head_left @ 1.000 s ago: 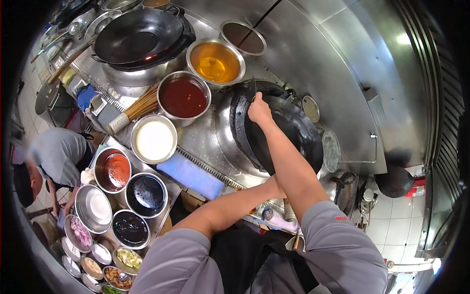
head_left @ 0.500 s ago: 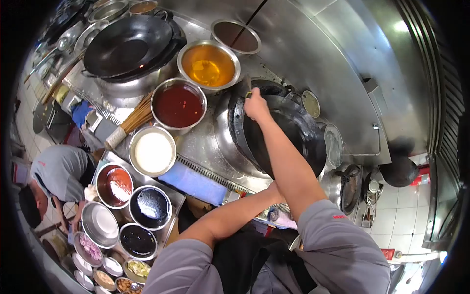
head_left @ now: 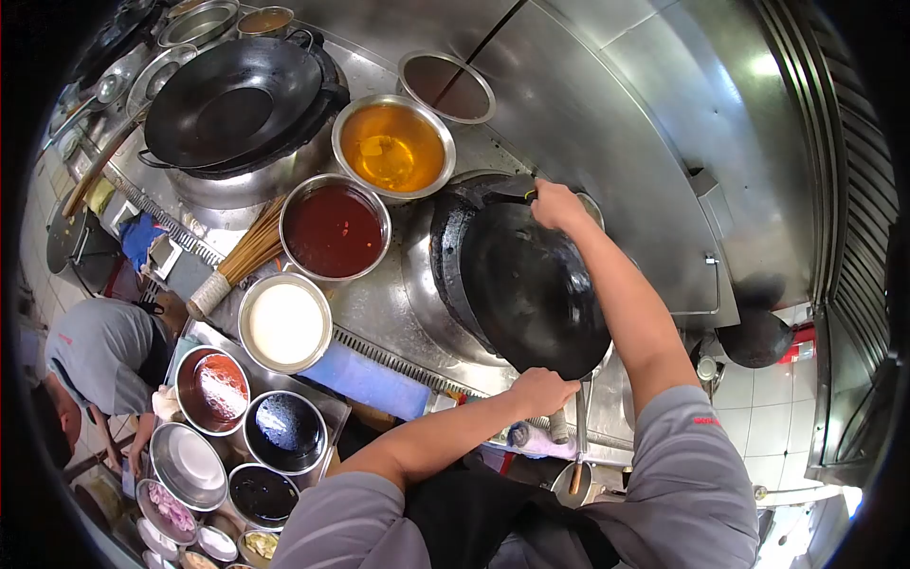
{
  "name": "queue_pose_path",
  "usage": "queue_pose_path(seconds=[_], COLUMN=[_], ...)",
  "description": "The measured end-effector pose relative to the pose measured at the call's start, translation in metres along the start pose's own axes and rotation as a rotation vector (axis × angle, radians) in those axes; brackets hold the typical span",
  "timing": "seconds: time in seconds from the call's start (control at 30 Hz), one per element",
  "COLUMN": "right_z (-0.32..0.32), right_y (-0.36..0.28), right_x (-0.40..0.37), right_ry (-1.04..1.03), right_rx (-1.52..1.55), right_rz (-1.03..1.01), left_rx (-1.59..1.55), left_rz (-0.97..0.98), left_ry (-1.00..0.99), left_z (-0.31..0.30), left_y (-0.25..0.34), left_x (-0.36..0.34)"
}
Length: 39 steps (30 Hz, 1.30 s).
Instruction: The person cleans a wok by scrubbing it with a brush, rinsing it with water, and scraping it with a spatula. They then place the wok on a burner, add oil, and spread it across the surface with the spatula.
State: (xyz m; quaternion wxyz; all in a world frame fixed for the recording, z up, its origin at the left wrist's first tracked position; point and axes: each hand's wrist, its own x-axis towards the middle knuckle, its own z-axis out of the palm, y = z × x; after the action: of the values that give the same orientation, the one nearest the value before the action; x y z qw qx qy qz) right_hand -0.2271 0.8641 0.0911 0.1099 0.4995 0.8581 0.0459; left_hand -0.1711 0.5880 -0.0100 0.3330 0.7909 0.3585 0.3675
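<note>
A black wok [head_left: 531, 294] sits tilted at the stove ring [head_left: 450, 242] in front of me. At its near edge my left hand [head_left: 543, 391] is closed, fingers wrapped round the wok's handle, whose wrapped end [head_left: 558, 427] shows below the fist. My right hand [head_left: 557, 205] is over the wok's far rim, closed on a dark tool with a yellow band [head_left: 530, 196]; its working end points left along the rim, and I cannot tell its kind. A long metal utensil with a wooden grip [head_left: 575, 477] lies to the right of my left hand.
Left of the wok stand bowls of amber liquid [head_left: 393, 147], red sauce [head_left: 336, 228] and white liquid [head_left: 285, 322]. A bamboo brush [head_left: 242, 256] lies beside them. Another wok [head_left: 234, 104] sits on the far-left burner. A person in grey [head_left: 109, 351] bends at the left.
My right hand has moved right along the far rim with the tool. My left hand, earlier hidden behind my right forearm, now shows at the near edge. The wok has shifted slightly towards me.
</note>
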Motion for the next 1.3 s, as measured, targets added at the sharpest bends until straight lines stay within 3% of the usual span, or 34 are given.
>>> queue_pose_path(seconds=[0.07, 0.17, 0.27, 0.33, 0.43, 0.53, 0.63, 0.9, 0.97, 1.0, 1.1, 1.13, 1.27, 1.3], right_z=[0.002, 0.006, 0.007, 0.020, 0.022, 0.017, 0.001, 0.002, -0.007, -0.008, -0.008, -0.002, 0.016, 0.046], right_y=[-0.017, -0.033, -0.044, -0.040, -0.044, -0.060, -0.073, -0.070, -0.064, -0.066, -0.068, -0.068, -0.058, -0.033], right_x=[0.013, 0.030, 0.047, 0.056, 0.059, 0.054, 0.059, 0.075, 0.088, 0.092, 0.083, 0.079, 0.088, 0.096], right_ry=[-0.070, -0.114, -0.300, -0.189, -0.218, -0.201, -0.195, -0.171, -0.438, -0.423, -0.396, -0.352, -0.397, -0.207], right_rx=[-0.062, -0.127, -0.121, -0.178, -0.209, -0.239, -0.239, -0.289, -0.301, -0.408, -0.261, -0.338, -0.331, -0.330], right_rz=[0.059, -0.029, 0.131, 0.056, -0.021, 0.051, 0.036, 0.011, 0.088, 0.017, 0.085, 0.019, 0.084, 0.053], left_rx=[-0.020, -0.020, -0.033, -0.045, -0.028, -0.036, -0.042, -0.052, -0.056, -0.086, -0.036, -0.046, -0.047, -0.060], left_rz=[0.000, -0.021, -0.033, -0.042, -0.043, -0.025, -0.059, -0.052, -0.024, -0.019, -0.010, -0.016, -0.025, -0.025], left_ry=[0.001, 0.008, -0.006, -0.024, -0.055, -0.012, -0.121, -0.062, -0.029, -0.018, -0.048, -0.043, -0.066, -0.067], left_z=[0.000, 0.004, 0.005, 0.004, 0.004, -0.001, -0.015, -0.005, -0.004, -0.005, -0.001, -0.002, -0.005, 0.000], left_y=[-0.001, -0.001, -0.001, -0.001, -0.002, 0.000, 0.005, -0.001, -0.004, -0.005, -0.002, -0.001, -0.001, 0.005], left_x=[0.001, -0.001, -0.003, -0.004, -0.004, -0.006, -0.007, -0.008, -0.006, -0.006, -0.006, -0.007, -0.008, -0.010])
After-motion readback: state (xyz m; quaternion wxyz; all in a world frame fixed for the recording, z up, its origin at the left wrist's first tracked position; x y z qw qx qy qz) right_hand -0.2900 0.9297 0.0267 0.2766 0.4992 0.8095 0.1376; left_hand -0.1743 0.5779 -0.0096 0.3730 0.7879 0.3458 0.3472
